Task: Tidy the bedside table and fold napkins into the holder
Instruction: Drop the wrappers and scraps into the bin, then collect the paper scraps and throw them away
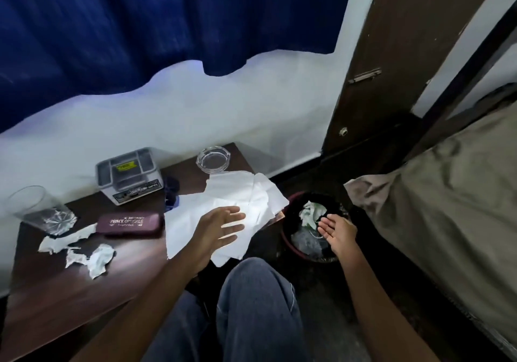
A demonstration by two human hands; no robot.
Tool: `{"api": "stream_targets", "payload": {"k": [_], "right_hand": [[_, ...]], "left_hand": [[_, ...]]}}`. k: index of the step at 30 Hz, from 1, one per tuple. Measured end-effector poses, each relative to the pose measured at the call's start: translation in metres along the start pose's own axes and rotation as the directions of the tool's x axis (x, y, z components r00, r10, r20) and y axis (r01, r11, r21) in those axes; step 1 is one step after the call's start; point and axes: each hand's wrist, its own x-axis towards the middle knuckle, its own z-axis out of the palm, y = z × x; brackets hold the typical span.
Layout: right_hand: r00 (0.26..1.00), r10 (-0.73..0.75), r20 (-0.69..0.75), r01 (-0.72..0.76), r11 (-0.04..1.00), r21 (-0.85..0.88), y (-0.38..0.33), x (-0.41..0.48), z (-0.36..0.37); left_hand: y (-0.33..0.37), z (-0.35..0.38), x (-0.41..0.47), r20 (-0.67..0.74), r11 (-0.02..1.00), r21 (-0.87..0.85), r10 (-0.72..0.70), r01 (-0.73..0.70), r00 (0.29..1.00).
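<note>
Hands open over the bedside table (134, 280) and the waste bin (291, 238), nothing gripped.

Left hand (221, 228) is above the flat white napkins (232, 202), fingers spread apart, and I cannot tell if it touches them; these napkins lie on the side of the table nearest the bin, one corner hanging over the table edge. Right hand (337, 230) is over the bin, which stands on the floor just beside the table, palm open and empty, with a crumpled paper (313, 212) inside the bin under it. At the back of the table stands the grey holder (130, 175), next to it a glass ashtray (213, 159). On the table side far from the bin are a drinking glass (42, 210), a maroon spectacle case (130, 223) and torn paper scraps (84, 252).
</note>
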Motion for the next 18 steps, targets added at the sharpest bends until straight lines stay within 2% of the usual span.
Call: {"api": "stream_targets", "payload": {"k": [5, 10, 14, 18], "right_hand": [[0.994, 0.033, 0.107, -0.036, 0.999, 0.028, -0.002, -0.018, 0.024], [0.961, 0.007, 0.278, -0.016, 0.999, 0.029, -0.002, -0.058, 0.071], [0.899, 0.007, 0.439, 0.017, 0.999, -0.049, 0.009, -0.097, 0.115], [0.814, 0.075, 0.576, 0.030, 0.985, -0.171, 0.035, -0.137, 0.152]], "left_hand": [[0.004, -0.016, -0.012, -0.021, 0.999, -0.048, 0.007, -0.008, 1.000], [0.007, -0.045, -0.037, -0.105, 0.987, -0.159, -0.057, 0.040, 0.993], [0.003, -0.086, -0.053, -0.179, 0.978, -0.208, -0.042, 0.004, 0.983], [-0.010, -0.132, -0.067, -0.274, 0.980, -0.195, -0.027, -0.028, 0.961]]}}
